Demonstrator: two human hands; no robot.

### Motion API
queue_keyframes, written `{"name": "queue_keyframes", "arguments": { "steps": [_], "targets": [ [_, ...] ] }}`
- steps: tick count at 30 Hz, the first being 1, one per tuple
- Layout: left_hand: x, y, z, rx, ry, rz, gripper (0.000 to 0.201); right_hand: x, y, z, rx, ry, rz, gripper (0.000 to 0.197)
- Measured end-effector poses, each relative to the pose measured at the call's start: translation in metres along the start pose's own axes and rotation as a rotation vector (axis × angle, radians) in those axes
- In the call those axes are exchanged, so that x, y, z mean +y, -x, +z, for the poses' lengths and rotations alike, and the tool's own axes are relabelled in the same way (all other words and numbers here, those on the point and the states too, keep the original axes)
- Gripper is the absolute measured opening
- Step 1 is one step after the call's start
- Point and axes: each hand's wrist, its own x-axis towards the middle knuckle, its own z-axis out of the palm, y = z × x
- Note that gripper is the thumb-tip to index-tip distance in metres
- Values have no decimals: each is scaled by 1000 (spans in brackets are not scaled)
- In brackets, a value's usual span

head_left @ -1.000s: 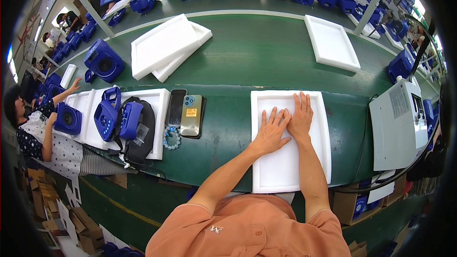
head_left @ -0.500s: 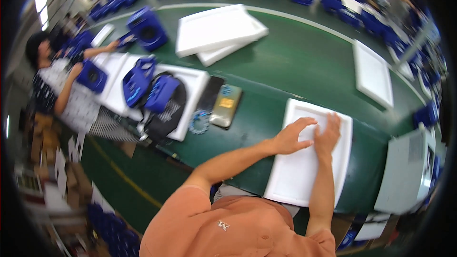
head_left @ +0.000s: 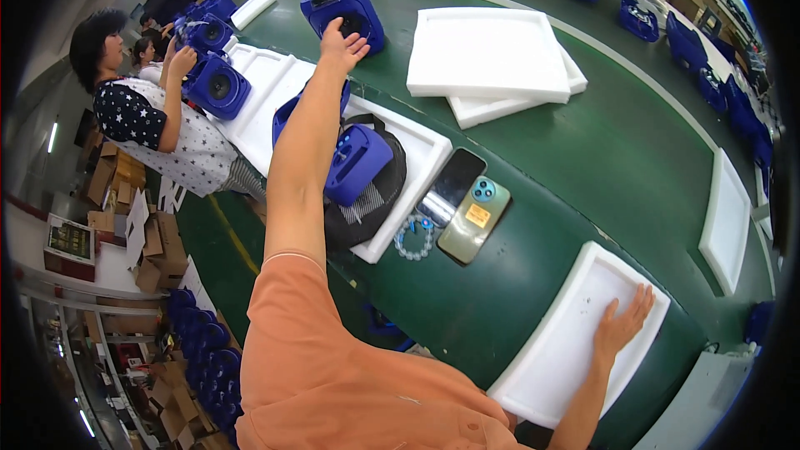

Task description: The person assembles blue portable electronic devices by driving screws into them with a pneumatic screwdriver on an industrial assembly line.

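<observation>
Stretched far forward, my left hand [head_left: 342, 48] has its fingers apart and grips nothing. It overlaps the lower front of a blue boxy speaker [head_left: 360, 7] with a round black cone; whether it touches the speaker I cannot tell. My right hand [head_left: 621, 325] lies with fingers spread on the inside and right rim of a white foam tray [head_left: 554, 367] before me. Below my left forearm, another foam tray [head_left: 433, 142] holds a blue plastic housing [head_left: 360, 162] on a black bag [head_left: 390, 192]. A second blue housing there is partly hidden by my arm.
A dark phone [head_left: 454, 187], a gold-green phone [head_left: 475, 221] and a bead bracelet [head_left: 414, 237] lie mid-table. Stacked foam trays [head_left: 487, 50] sit beyond; another tray [head_left: 727, 221] is far right. A co-worker [head_left: 162, 117] at left handles a blue speaker [head_left: 218, 87]. A grey box [head_left: 708, 404] stands lower right.
My left hand has left the near foam tray and reached far forward left to the blue speaker. My right hand stays at the tray. The view has turned left.
</observation>
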Motion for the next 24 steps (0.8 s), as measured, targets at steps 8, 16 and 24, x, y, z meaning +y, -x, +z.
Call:
{"name": "queue_keyframes", "arguments": {
  "steps": [8,16,24],
  "targets": [
    [36,-113,18,356,-77,31,99,-10,-8,-9,-98,18,28,73],
    [73,-179,24,402,-39,103,68,-9,-18,-10,-100,-53,9,75],
    [13,-125,14,81,-9,63,52,0,-1,-13,-25,-27,40,75]
  ]
}}
